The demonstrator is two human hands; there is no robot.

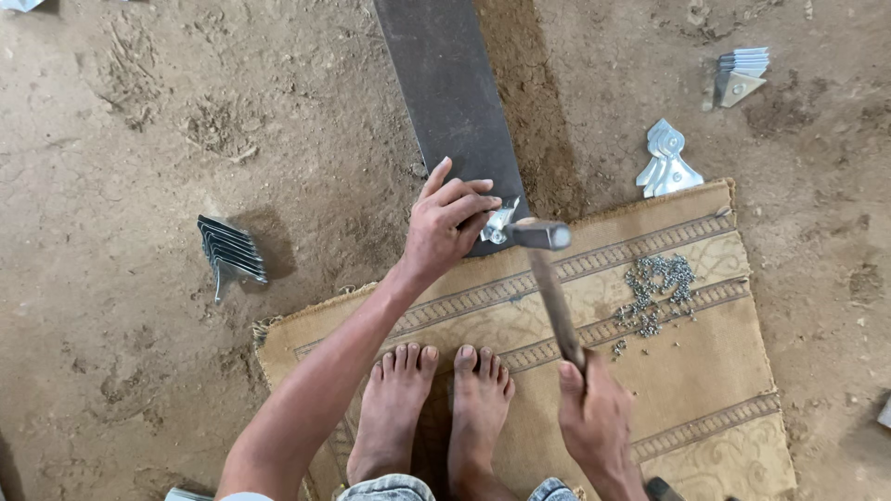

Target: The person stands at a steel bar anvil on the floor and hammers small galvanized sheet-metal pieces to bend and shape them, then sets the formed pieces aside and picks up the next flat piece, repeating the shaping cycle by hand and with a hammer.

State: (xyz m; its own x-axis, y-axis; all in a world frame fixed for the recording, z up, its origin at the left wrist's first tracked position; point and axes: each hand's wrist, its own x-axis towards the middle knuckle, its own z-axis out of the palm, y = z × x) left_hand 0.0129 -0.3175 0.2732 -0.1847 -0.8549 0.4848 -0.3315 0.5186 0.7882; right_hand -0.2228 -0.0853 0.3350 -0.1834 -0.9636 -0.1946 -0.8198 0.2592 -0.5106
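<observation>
- Hammering is in hand: a hammer (pixel 543 235) is gripped by its handle in the closed right hand (pixel 594 417), head over a small bracket (pixel 498 223).
- The bracket is pinched on the bar (pixel 455 93) by the left hand (pixel 445 223).
- Next, a square blow clear of the fingers is judged necessary.

Bare dirt floor (pixel 121 121) open along left side, except dark bracket stack (pixel 232 250) near mat (pixel 705 371) left corner; dark steel bar (pixel 455 102) blocks top middle; rivet pile (pixel 654 292) crowds mat right edge; silver plates (pixel 666 162) beyond mat top-right corner
</observation>
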